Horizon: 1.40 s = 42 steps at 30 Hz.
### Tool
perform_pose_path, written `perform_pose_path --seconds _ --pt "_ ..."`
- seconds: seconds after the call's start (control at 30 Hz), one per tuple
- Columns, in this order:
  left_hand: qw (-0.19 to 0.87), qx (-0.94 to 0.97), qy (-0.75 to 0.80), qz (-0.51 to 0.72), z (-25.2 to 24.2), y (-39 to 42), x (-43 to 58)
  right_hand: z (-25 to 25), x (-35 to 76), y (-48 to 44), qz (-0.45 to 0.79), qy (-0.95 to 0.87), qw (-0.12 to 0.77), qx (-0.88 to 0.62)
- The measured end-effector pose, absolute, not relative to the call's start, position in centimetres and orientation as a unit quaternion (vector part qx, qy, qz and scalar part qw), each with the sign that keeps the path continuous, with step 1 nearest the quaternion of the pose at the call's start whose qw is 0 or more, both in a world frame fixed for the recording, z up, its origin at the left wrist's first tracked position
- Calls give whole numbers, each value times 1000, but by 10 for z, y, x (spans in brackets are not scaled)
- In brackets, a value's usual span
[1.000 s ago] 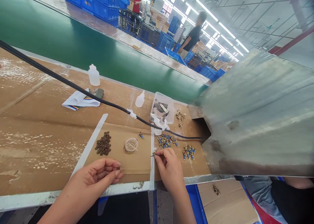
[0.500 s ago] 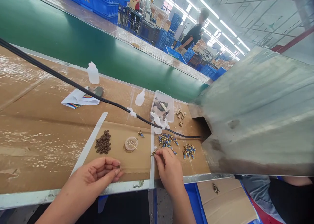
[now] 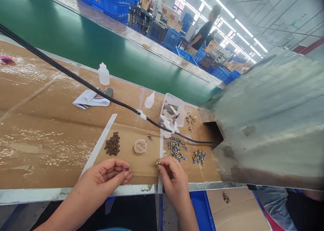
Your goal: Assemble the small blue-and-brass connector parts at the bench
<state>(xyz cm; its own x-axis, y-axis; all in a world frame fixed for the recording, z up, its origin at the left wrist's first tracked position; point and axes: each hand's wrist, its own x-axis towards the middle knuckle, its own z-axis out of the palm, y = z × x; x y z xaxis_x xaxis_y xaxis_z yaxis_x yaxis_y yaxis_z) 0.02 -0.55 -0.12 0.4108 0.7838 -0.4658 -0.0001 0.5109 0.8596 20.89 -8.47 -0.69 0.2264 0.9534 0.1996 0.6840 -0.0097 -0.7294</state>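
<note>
My left hand (image 3: 108,175) pinches a small dark brown ring (image 3: 127,169) near the table's front edge. To its right, my right hand (image 3: 173,175) holds a small brass-coloured part (image 3: 158,163) between thumb and forefinger. The two hands are apart. Behind my left hand lies a pile of brown rings (image 3: 112,144) on a cardboard sheet. A round clear pot (image 3: 140,146) with a thin stick stands between the hands, farther back. One blue and brass piece (image 3: 150,137) lies beyond the pot. Blue and brass pieces (image 3: 176,148) are heaped behind my right hand, with a second heap (image 3: 199,157) beside them.
A black cable (image 3: 121,104) crosses above the table. Farther back are two white bottles (image 3: 103,75), a folded cloth (image 3: 91,99) and a clear plastic box (image 3: 172,111). A metal housing (image 3: 268,129) stands at right. Beyond the green belt (image 3: 101,45), a person (image 3: 202,35) stands among blue crates.
The view has shifted slightly, so the table things sit farther right. My right hand has drawn back a little from the blue and brass heap, still pinching its part. My left hand keeps its ring.
</note>
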Motion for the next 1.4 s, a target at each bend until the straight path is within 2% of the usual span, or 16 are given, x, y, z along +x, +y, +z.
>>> perform_pose_path --seconds 0.2,0.47,0.6,1.17,1.4 --pt "724 436 460 274 1 -8 -2 -15 186 -87 253 -556 392 -688" --pt "738 417 447 286 -1 -11 -1 -17 167 -85 323 -488 514 -627" --pt "735 421 447 288 0 -12 -1 -18 165 -84 343 -467 545 -607" --pt "727 430 444 299 1 -13 -2 -11 155 -85 306 -500 533 -610" --pt "743 421 425 301 0 -11 -2 -12 147 -86 349 -469 539 -607"
